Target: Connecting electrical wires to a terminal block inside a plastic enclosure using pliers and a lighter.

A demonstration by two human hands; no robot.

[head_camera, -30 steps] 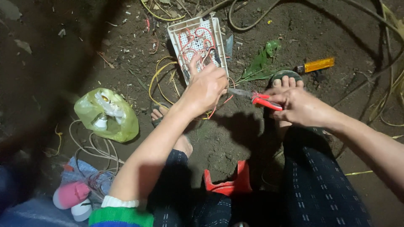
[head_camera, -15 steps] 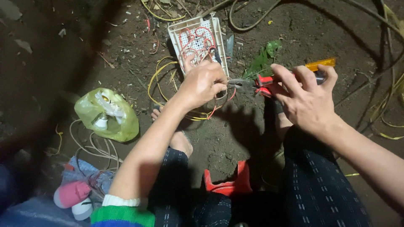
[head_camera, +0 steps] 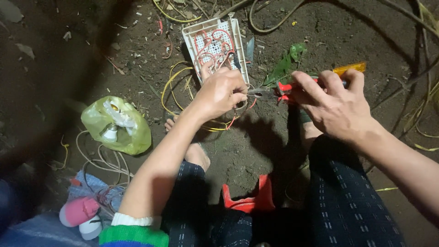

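left hand: closed in a pinch on thin red and yellow wires, just below the white board.
right hand: wrapped around the red-handled pliers, whose tip is pointed at the pinched wires.
wires: judged light, limp and springy; best pinched close to the pliers' tip.
pliers: judged stiff; best held by the handles.
white perforated board: laid flat on the dirt beyond the hands, threaded with red wire.

Red-handled pliers, held roughly level above the dirt, metal nose pointing left and meeting thin red and yellow wires. White perforated wiring board lying flat just behind, red wire loops across its face.
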